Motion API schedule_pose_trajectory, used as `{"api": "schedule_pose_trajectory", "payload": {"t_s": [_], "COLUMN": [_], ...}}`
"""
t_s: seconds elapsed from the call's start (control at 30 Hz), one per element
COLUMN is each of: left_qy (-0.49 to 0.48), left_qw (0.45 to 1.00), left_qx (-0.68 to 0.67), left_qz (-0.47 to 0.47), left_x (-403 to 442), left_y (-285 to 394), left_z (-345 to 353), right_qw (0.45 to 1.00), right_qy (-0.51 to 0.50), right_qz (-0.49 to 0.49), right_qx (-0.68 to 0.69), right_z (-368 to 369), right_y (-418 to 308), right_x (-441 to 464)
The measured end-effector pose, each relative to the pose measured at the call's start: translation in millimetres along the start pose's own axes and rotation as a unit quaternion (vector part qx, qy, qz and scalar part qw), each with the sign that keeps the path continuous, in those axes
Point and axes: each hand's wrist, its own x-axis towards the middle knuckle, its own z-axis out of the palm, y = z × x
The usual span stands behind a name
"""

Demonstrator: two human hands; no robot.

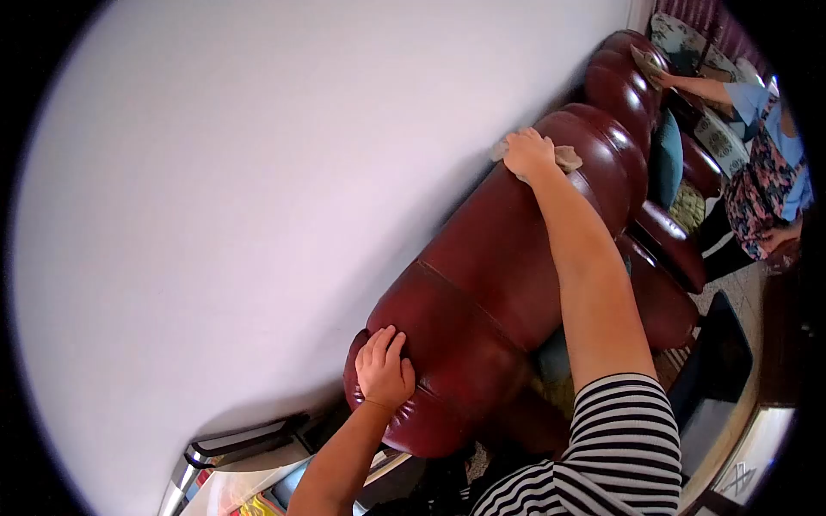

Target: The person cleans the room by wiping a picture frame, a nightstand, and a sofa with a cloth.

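Note:
A dark red leather sofa (pixel 490 249) runs diagonally along the white wall. On the top of its backrest, near the wall side, my right hand (pixel 528 155) is closed on a beige cloth (pixel 568 158), which sticks out on both sides of the hand. My left hand (pixel 385 368) lies on the near end of the backrest with its fingers spread and no object in it.
At the upper right another person in a floral apron (pixel 757 193) reaches a hand with a cloth (pixel 645 67) to the far part of the sofa. A teal cushion (pixel 667 159) rests on the seat. The white wall (pixel 258 189) borders the sofa's back.

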Motion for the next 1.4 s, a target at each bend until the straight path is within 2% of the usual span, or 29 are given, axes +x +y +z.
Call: {"api": "schedule_pose_trajectory", "payload": {"t_s": [0.13, 0.2, 0.3, 0.33, 0.37, 0.43, 0.5, 0.6, 0.67, 0.73, 0.8, 0.83, 0.87, 0.9, 1.1, 1.17, 1.23, 1.3, 1.4], "left_qy": [0.015, 0.018, 0.041, 0.04, 0.041, 0.041, 0.041, 0.04, 0.04, 0.043, 0.045, 0.046, 0.047, 0.046, 0.056, 0.048, 0.049, 0.053, 0.042], "left_qw": [1.0, 1.0, 0.999, 0.999, 0.998, 0.998, 0.998, 0.998, 0.998, 0.998, 0.998, 0.998, 0.998, 0.998, 0.998, 0.998, 0.998, 0.998, 0.998], "left_qx": [0.005, 0.004, 0.026, 0.03, 0.035, 0.033, 0.037, 0.045, 0.044, 0.032, 0.035, 0.036, 0.032, 0.033, 0.034, 0.024, 0.018, 0.03, 0.034], "left_qz": [-0.006, -0.01, -0.012, -0.012, -0.011, -0.017, -0.022, -0.027, -0.026, -0.012, -0.017, -0.012, -0.013, -0.016, -0.022, -0.023, -0.023, -0.018, -0.019], "left_x": [1, 0, 2, 1, 1, 0, -1, -1, -3, -2, -3, -3, -3, -1, 5, 7, 8, 9, 11], "left_y": [3, 3, 3, 3, 3, 3, 3, 2, 1, 0, 0, 1, 0, -2, 7, 7, 6, 6, 9], "left_z": [1, 3, 5, 5, 5, 6, 6, 5, 4, 2, 2, 2, 2, 1, 1, 1, 3, 7, 10], "right_qw": [0.997, 0.975, 0.96, 0.954, 0.95, 0.936, 0.897, 0.904, 0.961, 0.979, 0.995, 0.995, 0.998, 1.0, 0.995, 0.989, 0.99, 0.981, 0.978], "right_qy": [-0.048, -0.175, -0.079, -0.105, -0.091, -0.158, -0.054, -0.028, -0.164, -0.135, -0.031, -0.091, -0.023, -0.007, -0.018, 0.05, 0.047, 0.11, 0.109], "right_qz": [-0.054, -0.139, -0.26, -0.272, -0.287, -0.297, -0.401, -0.38, -0.222, -0.151, -0.089, -0.039, -0.013, 0.011, -0.009, -0.048, -0.042, -0.06, -0.052], "right_qx": [0.022, -0.016, 0.063, 0.065, 0.087, 0.102, 0.177, 0.192, 0.007, -0.002, -0.025, -0.018, -0.058, -0.02, 0.101, 0.131, 0.125, 0.147, 0.171], "right_z": [-7, -14, -10, -21, -15, -32, -10, -24, -44, -49, -30, -52, -44, -28, -16, -11, -8, -3, -9], "right_y": [-11, -30, -57, -67, -76, -100, -111, -104, -97, -62, -17, -3, 18, 33, 40, 37, 30, 21, -3], "right_x": [-3, -10, -50, -64, -74, -101, -122, -116, -92, -58, -26, -19, -17, -9, -27, -45, -73, -105, -161]}}
